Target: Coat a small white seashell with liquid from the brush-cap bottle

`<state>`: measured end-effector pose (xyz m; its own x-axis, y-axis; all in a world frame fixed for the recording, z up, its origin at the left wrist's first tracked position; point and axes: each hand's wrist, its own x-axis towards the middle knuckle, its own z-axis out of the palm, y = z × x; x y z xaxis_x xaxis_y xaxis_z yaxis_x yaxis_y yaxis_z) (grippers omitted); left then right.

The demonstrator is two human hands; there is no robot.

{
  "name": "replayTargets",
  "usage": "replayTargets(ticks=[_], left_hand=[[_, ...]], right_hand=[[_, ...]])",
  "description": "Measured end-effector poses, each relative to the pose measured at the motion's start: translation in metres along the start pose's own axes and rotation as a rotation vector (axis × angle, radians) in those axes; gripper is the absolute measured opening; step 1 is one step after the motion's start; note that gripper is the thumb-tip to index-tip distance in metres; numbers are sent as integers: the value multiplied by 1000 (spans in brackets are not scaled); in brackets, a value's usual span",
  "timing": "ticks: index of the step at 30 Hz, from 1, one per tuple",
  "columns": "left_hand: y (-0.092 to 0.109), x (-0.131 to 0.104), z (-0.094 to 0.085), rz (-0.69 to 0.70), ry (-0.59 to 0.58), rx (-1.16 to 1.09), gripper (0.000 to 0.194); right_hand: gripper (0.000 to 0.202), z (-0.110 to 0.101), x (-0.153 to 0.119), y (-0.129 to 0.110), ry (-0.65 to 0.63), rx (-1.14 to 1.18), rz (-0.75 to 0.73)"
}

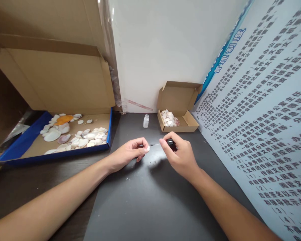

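My left hand (129, 151) pinches a small white shell (148, 148) between thumb and fingertips. My right hand (180, 152) is closed on a black-capped brush (170, 142), whose thin stem points left, its dark tip close to the shell. Whether tip and shell touch is too small to tell. A small clear bottle (145, 122) with white contents stands upright and uncapped beyond my hands. To its right, an open cardboard box (163, 126) holds white shells (168, 119) and a few reddish ones.
At the left, a large blue-edged box (109, 129) with its lid raised holds many shells (90, 137) and an orange one (63, 119). Small white specks dot the dark table (130, 207). A white panel (160, 50) stands behind, and a printed sheet (261, 110) at the right.
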<state>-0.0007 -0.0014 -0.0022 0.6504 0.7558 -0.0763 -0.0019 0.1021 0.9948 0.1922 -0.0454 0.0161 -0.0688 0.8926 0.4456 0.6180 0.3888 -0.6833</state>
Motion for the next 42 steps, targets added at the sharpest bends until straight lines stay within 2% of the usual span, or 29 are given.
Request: replayTargets(ticks=[3, 9, 14, 20, 26, 31, 38, 42], left_hand=[[2, 0, 0, 4, -4, 15, 19], [0, 0, -2, 5, -30, -4, 16], [-3, 0, -2, -7, -27, -44, 13], [-4, 0, -3, -24, -28, -93, 12], [-3, 1, -1, -39, -4, -132, 17], [-1, 1, 0, -71, 22, -154, 19], [-1, 0, -1, -70, 38, -172, 20], [-1, 0, -1, -68, 33, -178, 18]], right_hand=[[19, 1, -1, 0, -33, -18, 1], [21, 1, 0, 2, 0, 20, 35], [21, 2, 0, 3, -42, 7, 29], [23, 1, 1, 4, 16, 21, 50], [24, 3, 1, 4, -124, -53, 74], [24, 0, 4, 6, -183, -144, 101], [19, -3, 3, 5, -113, -106, 112], [18, 0, 1, 3, -163, -64, 74]])
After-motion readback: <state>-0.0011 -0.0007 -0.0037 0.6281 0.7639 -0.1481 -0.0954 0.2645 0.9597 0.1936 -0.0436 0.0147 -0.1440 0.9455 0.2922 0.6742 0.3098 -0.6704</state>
